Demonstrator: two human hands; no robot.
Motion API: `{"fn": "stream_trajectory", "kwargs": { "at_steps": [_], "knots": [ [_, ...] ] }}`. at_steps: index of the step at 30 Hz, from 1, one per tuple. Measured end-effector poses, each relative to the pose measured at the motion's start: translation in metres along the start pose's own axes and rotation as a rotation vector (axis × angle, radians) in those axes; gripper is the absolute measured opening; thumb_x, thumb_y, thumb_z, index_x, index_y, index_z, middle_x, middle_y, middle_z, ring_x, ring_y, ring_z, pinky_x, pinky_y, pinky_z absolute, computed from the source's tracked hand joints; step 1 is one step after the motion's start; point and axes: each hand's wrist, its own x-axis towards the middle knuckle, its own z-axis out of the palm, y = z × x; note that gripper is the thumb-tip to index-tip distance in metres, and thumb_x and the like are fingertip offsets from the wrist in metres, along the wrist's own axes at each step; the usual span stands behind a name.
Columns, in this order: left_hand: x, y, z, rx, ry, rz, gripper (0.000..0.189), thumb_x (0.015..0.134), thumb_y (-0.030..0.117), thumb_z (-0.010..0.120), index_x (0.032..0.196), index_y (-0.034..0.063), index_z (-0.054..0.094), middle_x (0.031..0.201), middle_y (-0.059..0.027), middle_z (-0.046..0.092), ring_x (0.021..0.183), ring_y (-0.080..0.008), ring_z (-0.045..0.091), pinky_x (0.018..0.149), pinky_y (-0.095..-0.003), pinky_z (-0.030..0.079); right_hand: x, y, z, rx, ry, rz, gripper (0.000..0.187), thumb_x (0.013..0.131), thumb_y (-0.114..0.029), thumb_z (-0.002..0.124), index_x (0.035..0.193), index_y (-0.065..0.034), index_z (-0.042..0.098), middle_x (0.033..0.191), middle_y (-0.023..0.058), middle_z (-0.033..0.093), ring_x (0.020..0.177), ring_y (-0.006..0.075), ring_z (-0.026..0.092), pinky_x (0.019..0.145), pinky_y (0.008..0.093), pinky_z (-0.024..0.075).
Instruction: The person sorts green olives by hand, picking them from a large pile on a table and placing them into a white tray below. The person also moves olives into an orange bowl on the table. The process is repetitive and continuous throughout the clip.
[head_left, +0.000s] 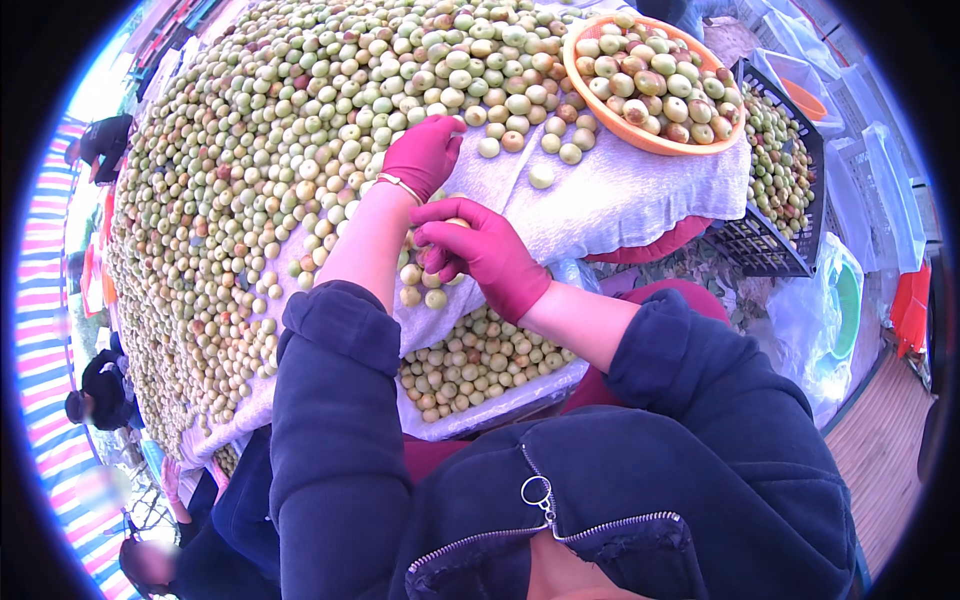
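Note:
My left hand (422, 156), in a magenta glove, reaches over the near edge of a large heap of round green-brown fruits (315, 135) that look like jujubes. Its fingertips are curled by the loose fruits, and what lies under them is hidden. Closer to me, my right hand (491, 255), gloved alike, has bent fingers. One fruit (456, 223) shows between its thumb and forefinger; whether it is gripped or lies behind is unclear. Several fruits (424, 289) rest on the pale cloth (570, 210) below that hand.
An orange basket (660, 146) full of fruit stands at the right of the cloth. Beyond it tilts a black plastic crate (806, 251) of fruit. A plastic-lined box (480, 424) of fruit sits before my lap. Other people (105, 390) are along the left side.

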Motion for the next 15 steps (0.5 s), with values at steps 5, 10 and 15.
{"fn": "stream_trajectory", "kwargs": {
  "at_steps": [5, 10, 15],
  "knots": [
    [0.032, 0.013, 0.037, 0.336, 0.016, 0.180, 0.042, 0.088, 0.013, 0.057, 0.130, 0.0094, 0.056, 0.140, -0.0141, 0.052, 0.125, -0.0315, 0.053, 0.101, -0.0414, 0.046, -0.007, -0.008, 0.005, 0.075, -0.022, -0.102, 0.022, 0.092, -0.014, 0.064, 0.112, -0.0040, 0.066, 0.085, 0.0028, 0.067, 0.068, 0.0089, 0.063, 0.057, 0.0216, 0.0496],
    [0.036, 0.002, 0.042, 0.413, -0.210, -0.051, 0.035, 0.089, 0.017, 0.062, 0.124, 0.0133, 0.059, 0.125, -0.0124, 0.058, 0.110, -0.0308, 0.062, 0.090, -0.0437, 0.051, -0.011, -0.017, -0.002, 0.097, 0.012, -0.100, 0.021, 0.092, -0.015, 0.063, 0.111, -0.0045, 0.066, 0.084, 0.0017, 0.066, 0.069, 0.0088, 0.063, 0.059, 0.0227, 0.0499],
    [0.006, -0.001, 0.028, -0.129, -0.187, -0.179, 0.036, 0.085, 0.009, 0.070, 0.120, 0.0096, 0.061, 0.118, -0.0081, 0.062, 0.104, -0.0247, 0.065, 0.085, -0.0376, 0.055, -0.004, -0.020, -0.017, 0.155, 0.036, -0.089, 0.024, 0.094, -0.017, 0.060, 0.116, -0.0068, 0.064, 0.097, 0.0024, 0.067, 0.077, 0.0097, 0.062, 0.066, 0.0236, 0.0482]
  ]
}}
